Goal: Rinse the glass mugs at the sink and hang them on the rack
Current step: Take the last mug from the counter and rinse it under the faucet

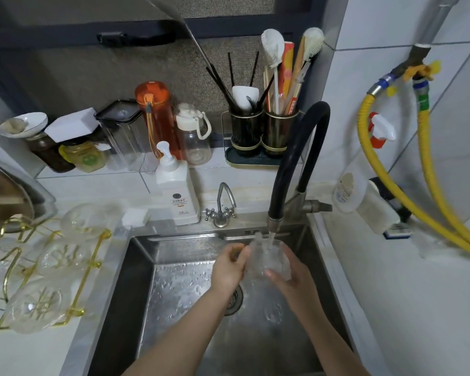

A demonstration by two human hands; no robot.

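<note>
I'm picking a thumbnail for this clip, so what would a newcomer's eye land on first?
First, the clear textured glass mug held by the left hand and right hand under water running from the curved black faucet over the steel sink. Next, the bright yellow hoses on the right wall, then the gold wire rack with glass mugs on the left counter.

white counter [407, 308], gold rack [52, 267], soap bottle [178, 194]

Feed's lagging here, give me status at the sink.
Left hand and right hand both grip mug under running tap. Three mugs on rack. Nothing blocking.
</note>
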